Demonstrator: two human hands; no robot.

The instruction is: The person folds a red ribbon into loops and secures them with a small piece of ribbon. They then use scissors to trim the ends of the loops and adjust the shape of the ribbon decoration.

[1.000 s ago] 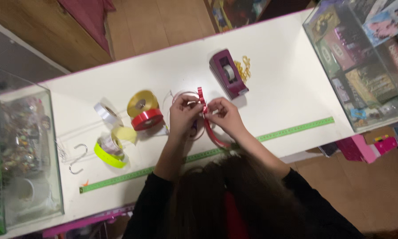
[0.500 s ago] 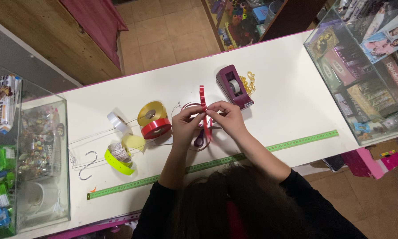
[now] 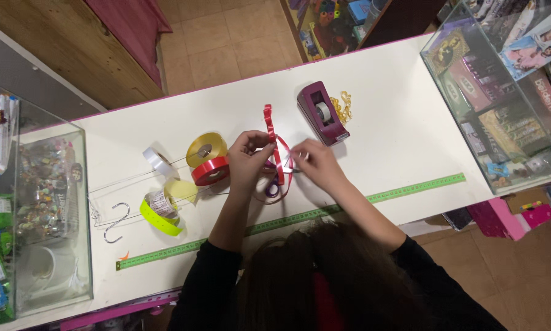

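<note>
Both hands worked a red ribbon [image 3: 273, 138] over the white table [image 3: 404, 122]. The left hand [image 3: 248, 160] was pinched shut on the strip near its middle, and the right hand [image 3: 312, 164], at three o'clock of it, had its fingertips closed on the ribbon's loop. A free end stood up toward twelve o'clock, and more ribbon curled down to six o'clock, where purple-handled scissors [image 3: 274, 186] lay partly under it.

Compared with half a second before, the hands had drawn slightly apart: the right had slid out to the side while the left kept its pinch, so the loop between them looked wider and flatter. By my reading, that meant the ribbon was being shaped into a fold or bow loop, with nothing yet fixed in place.

At nine o'clock of the left hand sat a red spool [image 3: 210, 171] with a gold spool [image 3: 205, 149] touching it above. Further out lay a white spool [image 3: 157, 159] and a yellow-green roll [image 3: 160, 211]. A maroon tape dispenser [image 3: 322, 113] stood at one o'clock, near the right hand. A green measuring tape [image 3: 410, 188] ran along the table's near edge.
</note>
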